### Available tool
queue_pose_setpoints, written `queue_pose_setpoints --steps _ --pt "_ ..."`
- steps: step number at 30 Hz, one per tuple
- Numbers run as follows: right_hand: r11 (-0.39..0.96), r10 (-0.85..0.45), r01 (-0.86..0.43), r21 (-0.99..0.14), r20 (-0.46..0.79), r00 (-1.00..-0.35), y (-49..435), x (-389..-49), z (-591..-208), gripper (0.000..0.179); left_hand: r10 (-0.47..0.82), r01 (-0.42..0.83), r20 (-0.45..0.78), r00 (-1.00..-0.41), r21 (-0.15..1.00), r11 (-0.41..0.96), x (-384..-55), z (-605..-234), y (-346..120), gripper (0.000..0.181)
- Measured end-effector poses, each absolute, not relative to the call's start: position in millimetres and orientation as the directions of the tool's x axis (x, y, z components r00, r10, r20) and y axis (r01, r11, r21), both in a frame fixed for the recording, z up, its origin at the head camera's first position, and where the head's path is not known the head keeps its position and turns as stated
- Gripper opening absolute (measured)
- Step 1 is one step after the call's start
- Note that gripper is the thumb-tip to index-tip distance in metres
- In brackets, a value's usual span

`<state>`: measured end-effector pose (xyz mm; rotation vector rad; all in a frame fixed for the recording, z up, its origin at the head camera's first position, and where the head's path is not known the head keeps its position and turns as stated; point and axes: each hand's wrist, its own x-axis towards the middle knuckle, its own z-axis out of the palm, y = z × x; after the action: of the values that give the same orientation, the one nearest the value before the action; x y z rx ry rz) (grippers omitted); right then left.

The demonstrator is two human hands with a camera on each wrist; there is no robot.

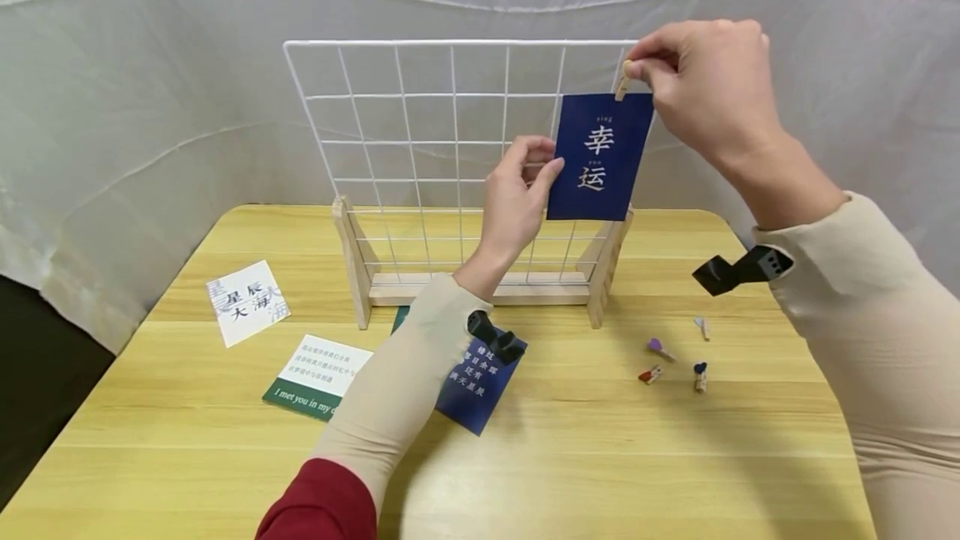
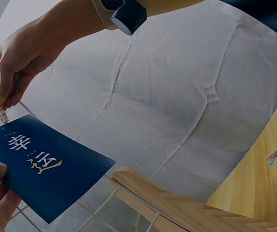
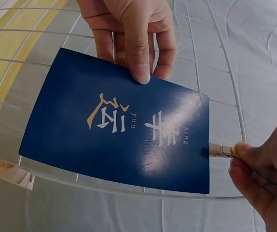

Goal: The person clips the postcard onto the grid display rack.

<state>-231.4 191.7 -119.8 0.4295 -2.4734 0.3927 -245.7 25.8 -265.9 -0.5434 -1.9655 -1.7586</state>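
A dark blue card [image 1: 600, 190] with large Chinese characters hangs upright in front of the right part of a white wire grid [image 1: 427, 119]. My left hand [image 1: 517, 190] pinches the card's left edge, its thumb on the printed face in the right wrist view. At the card's top edge, my right hand [image 1: 712, 82] pinches a small wooden clothespin [image 1: 622, 86] between thumb and finger. The clothespin's tip meets the card's top edge in the right wrist view [image 3: 220, 151]. The grid stands in a wooden base [image 1: 480, 294].
On the yellow wooden table [image 1: 600, 457] lie a white card [image 1: 247, 302], a green-and-white card [image 1: 311, 373] and a blue card [image 1: 476, 390], partly under my left arm. Several small clothespins [image 1: 701, 377] with coloured tops lie at the right. A pale cloth [image 1: 187, 123] hangs behind.
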Motion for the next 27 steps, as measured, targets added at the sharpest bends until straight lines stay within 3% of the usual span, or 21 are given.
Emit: queue_pose_setpoints --steps 27 --pt "0.881 -0.112 -0.380 -0.283 0.655 -0.747 196.1 -243.3 -141.8 0.021 -0.032 0.565 0.572 -0.820 0.817 0.113 -252.4 -270.7 32.6 0.018"
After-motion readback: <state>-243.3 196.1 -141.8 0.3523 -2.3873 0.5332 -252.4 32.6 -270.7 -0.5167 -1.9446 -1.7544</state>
